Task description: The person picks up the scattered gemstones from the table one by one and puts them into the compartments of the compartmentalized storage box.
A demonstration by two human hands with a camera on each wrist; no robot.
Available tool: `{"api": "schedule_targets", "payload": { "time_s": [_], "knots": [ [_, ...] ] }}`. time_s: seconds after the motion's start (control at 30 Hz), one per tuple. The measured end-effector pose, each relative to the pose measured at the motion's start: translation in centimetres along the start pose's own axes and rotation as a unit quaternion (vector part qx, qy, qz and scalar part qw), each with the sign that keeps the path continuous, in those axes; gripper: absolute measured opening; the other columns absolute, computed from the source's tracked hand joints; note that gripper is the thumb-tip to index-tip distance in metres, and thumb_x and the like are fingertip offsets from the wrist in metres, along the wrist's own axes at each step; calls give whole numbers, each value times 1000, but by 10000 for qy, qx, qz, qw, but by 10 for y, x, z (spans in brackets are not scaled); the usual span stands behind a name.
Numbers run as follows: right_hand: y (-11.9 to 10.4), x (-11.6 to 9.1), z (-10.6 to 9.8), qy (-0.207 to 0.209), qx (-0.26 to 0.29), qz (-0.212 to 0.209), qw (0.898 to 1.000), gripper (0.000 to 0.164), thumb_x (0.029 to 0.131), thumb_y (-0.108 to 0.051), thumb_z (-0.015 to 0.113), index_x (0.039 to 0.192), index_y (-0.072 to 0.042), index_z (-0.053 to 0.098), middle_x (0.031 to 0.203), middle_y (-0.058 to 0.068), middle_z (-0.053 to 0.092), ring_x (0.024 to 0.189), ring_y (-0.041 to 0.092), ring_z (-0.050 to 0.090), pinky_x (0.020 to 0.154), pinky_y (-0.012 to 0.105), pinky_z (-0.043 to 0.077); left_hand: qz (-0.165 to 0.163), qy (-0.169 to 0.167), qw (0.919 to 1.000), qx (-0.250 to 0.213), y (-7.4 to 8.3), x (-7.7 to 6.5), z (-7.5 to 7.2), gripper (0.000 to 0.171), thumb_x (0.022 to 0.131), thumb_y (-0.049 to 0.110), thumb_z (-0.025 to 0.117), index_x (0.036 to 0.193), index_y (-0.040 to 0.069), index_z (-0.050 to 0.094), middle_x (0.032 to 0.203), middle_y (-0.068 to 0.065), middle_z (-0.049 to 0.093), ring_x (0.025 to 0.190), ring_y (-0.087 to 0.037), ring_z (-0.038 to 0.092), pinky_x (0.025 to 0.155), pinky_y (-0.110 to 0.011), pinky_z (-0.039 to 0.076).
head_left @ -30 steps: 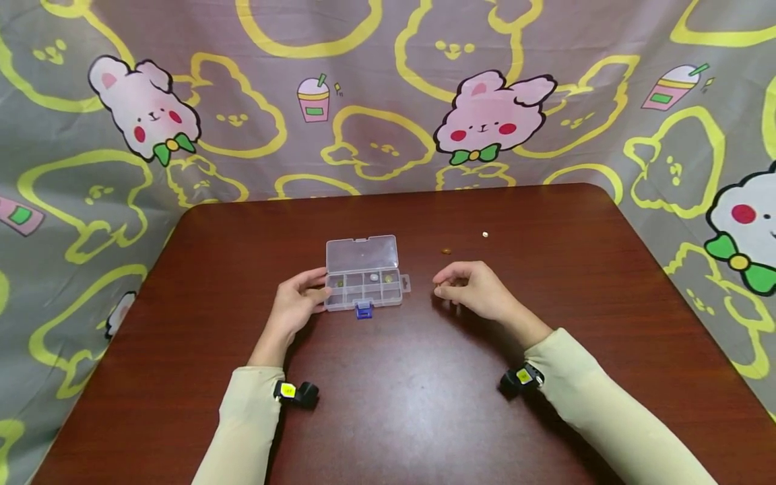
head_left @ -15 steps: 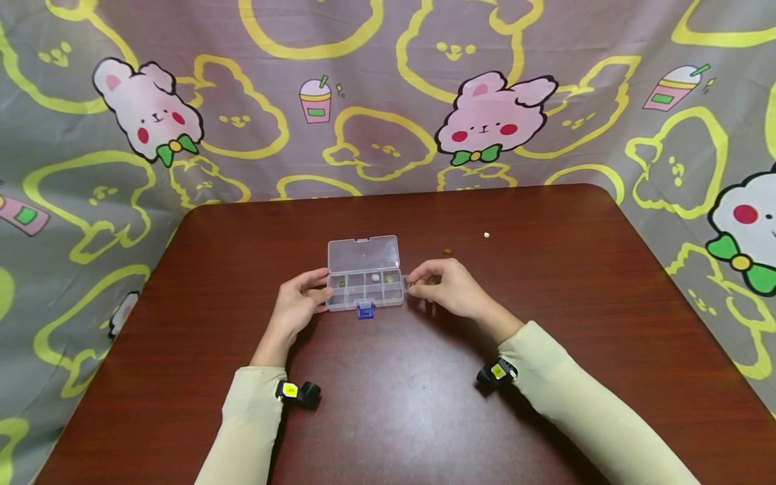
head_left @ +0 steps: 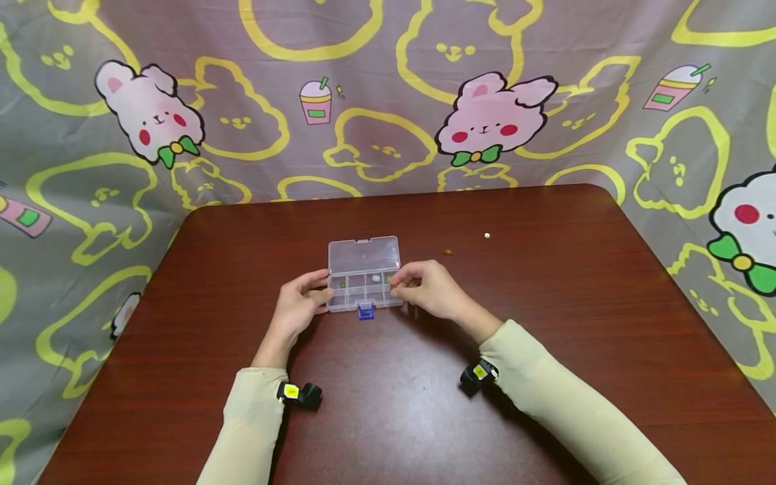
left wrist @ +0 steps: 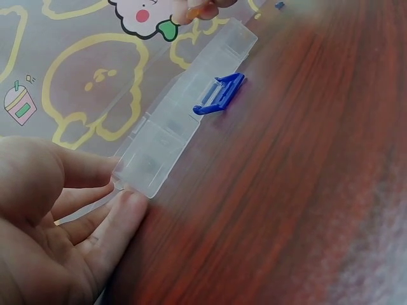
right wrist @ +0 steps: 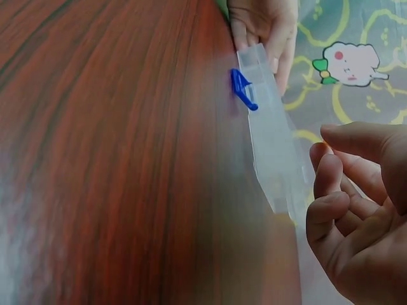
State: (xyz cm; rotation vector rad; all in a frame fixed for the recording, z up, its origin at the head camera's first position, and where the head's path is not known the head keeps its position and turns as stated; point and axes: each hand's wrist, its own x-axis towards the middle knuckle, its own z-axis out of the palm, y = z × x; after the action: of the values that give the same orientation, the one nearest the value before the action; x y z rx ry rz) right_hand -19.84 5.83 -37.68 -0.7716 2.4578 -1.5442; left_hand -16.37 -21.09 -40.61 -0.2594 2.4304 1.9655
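Note:
A clear plastic compartment box (head_left: 354,300) lies on the table with its lid (head_left: 364,255) raised and its blue latch (head_left: 366,311) at the front. My left hand (head_left: 295,304) grips the box's left end between thumb and fingers. Above the right-end compartments, my right hand (head_left: 432,291) pinches a small orange piece (right wrist: 326,146) between thumb and fingertips; most of it is hidden by the fingers. Inside the back row sit a white piece (head_left: 376,278) and a green piece (head_left: 342,284). A yellowish piece at the back right is partly covered by my right fingers.
On the dark wooden table (head_left: 388,411), a small amber piece (head_left: 448,252) lies to the right behind the box. Farther back and right is a tiny white piece (head_left: 487,236). A patterned curtain (head_left: 376,87) stands behind the table.
My right hand has moved left with the orange piece, from beside the box to over its right end. The left hand keeps its grip on the box.

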Motion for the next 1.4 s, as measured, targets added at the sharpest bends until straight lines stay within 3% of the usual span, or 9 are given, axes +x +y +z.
{"api": "schedule_targets", "payload": {
  "time_s": [0.23, 0.57, 0.83, 1.1, 1.4],
  "knots": [
    [-6, 6, 11, -33, -62, -104, 9999, 8, 84, -2, 77, 91, -2, 76, 76, 1, 70, 62, 10, 57, 55, 22, 48, 34, 1, 10000, -42, 0, -1, 0, 44, 93, -2, 66, 136, -2, 59, 127, -25, 62, 93, -15, 68, 70, -27, 60],
    [-15, 15, 27, -121, -252, 4, 9996, 8, 84, -5, 79, 91, -5, 76, 76, -1, 71, 58, 7, 57, 54, 23, 49, 56, -53, 10000, -18, 2, -1, -1, 44, 93, -2, 66, 137, -2, 59, 128, -25, 62, 96, -18, 68, 72, -28, 60],
    [-20, 20, 40, -277, -149, 125, 9994, 6, 86, -3, 76, 92, -4, 75, 77, 2, 71, 59, 26, 68, 52, 25, 54, -29, -123, 9999, 20, 1, 0, -3, 43, 95, 2, 66, 138, 1, 59, 130, -23, 61, 102, -20, 67, 76, -30, 60],
    [-23, 28, 53, -218, -474, -115, 9986, 6, 84, -3, 78, 89, -4, 75, 76, 1, 70, 62, 7, 59, 57, 21, 49, -46, -122, 9998, -174, 0, -1, -1, 40, 97, 3, 64, 137, -1, 59, 130, -24, 60, 102, -18, 66, 75, -28, 60],
    [-30, 34, 62, -244, -669, -254, 9971, 6, 85, -6, 78, 90, -7, 75, 77, -2, 70, 69, 12, 63, 62, 21, 50, -17, -30, 9998, -218, -1, -1, -2, 39, 98, 3, 64, 136, -2, 60, 131, -23, 61, 101, -16, 65, 73, -26, 60]
  ]
}}
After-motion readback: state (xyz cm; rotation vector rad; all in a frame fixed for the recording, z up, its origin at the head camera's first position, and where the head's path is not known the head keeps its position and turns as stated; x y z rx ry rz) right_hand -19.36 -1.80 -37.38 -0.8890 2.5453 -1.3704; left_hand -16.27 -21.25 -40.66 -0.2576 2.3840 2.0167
